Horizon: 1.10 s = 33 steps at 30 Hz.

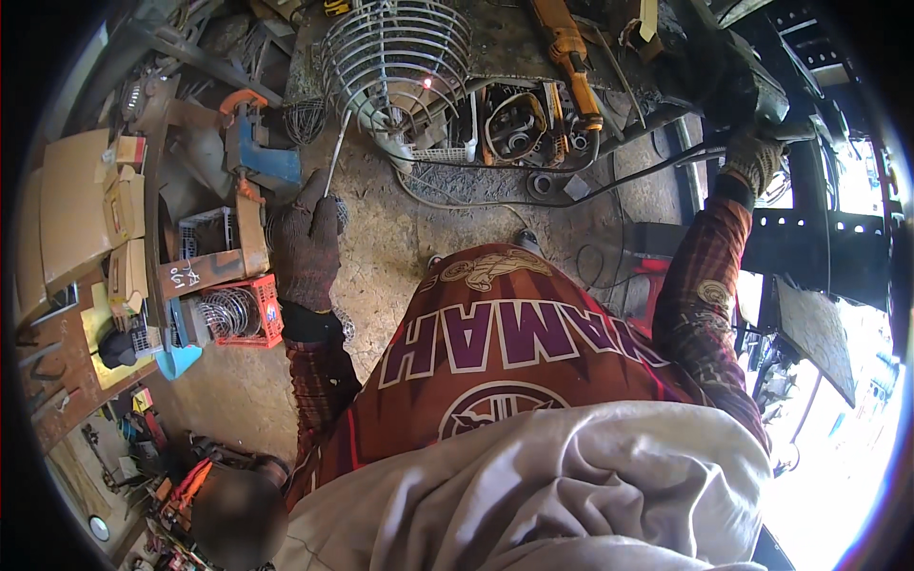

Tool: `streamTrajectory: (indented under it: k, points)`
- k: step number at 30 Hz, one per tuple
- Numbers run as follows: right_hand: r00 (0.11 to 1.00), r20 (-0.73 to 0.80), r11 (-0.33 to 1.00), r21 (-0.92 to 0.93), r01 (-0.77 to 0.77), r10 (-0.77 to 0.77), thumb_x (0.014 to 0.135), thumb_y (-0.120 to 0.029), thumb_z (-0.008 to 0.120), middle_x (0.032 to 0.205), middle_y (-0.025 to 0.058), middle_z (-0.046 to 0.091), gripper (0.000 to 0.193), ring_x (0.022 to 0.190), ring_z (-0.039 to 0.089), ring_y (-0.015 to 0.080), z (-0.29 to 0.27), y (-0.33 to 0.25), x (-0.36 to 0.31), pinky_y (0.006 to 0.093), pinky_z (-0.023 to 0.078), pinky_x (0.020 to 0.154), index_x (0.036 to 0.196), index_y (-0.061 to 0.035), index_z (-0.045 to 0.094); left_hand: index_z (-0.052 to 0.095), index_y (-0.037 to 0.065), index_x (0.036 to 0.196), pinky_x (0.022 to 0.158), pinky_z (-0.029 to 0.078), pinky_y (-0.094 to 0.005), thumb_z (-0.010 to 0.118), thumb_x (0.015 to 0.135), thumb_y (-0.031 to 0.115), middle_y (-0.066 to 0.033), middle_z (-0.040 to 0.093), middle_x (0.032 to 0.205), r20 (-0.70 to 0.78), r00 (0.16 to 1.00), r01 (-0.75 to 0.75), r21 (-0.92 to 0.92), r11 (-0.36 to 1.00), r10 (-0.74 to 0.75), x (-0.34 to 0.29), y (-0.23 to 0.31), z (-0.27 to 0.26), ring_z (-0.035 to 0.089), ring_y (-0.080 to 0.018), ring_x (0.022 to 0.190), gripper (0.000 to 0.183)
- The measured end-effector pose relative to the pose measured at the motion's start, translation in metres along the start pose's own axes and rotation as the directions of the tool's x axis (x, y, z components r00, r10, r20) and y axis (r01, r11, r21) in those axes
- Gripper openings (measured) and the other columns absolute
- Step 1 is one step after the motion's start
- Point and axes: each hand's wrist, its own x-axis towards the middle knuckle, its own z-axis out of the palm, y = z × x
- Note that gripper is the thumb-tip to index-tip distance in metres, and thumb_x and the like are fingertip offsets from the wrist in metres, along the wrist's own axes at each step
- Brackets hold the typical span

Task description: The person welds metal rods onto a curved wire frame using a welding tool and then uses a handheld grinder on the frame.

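My left hand [309,247], in a dark knitted glove, is closed on a thin metal rod [338,147]. The rod points up toward the lower rim of a round wire cage [395,48] made of several curved rings. A small red glow shows on the cage's right side. Out at the far right, my right hand [757,162], in a lighter glove, has its fingers curled at the lower edge of a bulky dark object [738,90]. What that object is, and exactly what the fingers hold, I cannot make out.
Beside the cage stands a crate of metal parts [519,128], with an orange power tool [571,67] above it. Black cables [609,195] cross the floor. A blue clamp [262,147] and a red crate of wire rings [243,314] are at left. Another person [238,514] is at lower left.
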Motion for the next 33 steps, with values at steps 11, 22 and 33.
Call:
streamTrajectory:
  k: [11,22,33]
  points:
    - [0.935,0.073,0.614,0.771,0.168,-0.347,0.101,-0.024,0.054,0.103,0.0109,0.069,0.034,0.092,0.066,0.0174,-0.003,-0.035,-0.182,0.0323,0.052,0.078,0.127,-0.0024,0.061,0.062,0.003,0.132,0.063,0.044,-0.0282,0.055,0.098,0.007,-0.0027,0.061,0.081,-0.006,0.987,0.152,-0.306,0.94,-0.162,-0.001,0.008,-0.01,0.053,-0.0105,0.071,0.036]
    - [0.331,0.321,0.367,0.926,0.088,-0.887,0.093,-0.035,0.064,0.132,0.0139,0.056,0.056,0.129,0.048,0.0339,0.143,-0.122,-0.345,0.0478,0.036,0.112,0.141,-0.0096,0.048,0.06,-0.004,0.128,0.082,0.056,-0.0312,0.057,0.098,0.009,-0.0144,0.065,0.115,-0.219,0.926,-0.318,-0.018,0.948,0.306,0.138,0.04,0.039,0.066,-0.0179,0.092,0.033]
    - [-0.091,0.509,-0.498,-0.859,-0.119,-0.856,0.098,-0.042,0.059,0.129,0.0123,0.061,0.057,0.11,0.063,0.0277,0.195,-0.11,-0.393,0.0427,0.053,0.093,0.142,-0.007,0.047,0.059,-0.003,0.126,0.078,0.053,-0.0349,0.056,0.098,0.019,-0.0145,0.067,0.098,-0.338,0.839,-0.395,0.162,0.904,0.427,0.2,0.025,0.098,0.065,-0.0206,0.083,0.036]
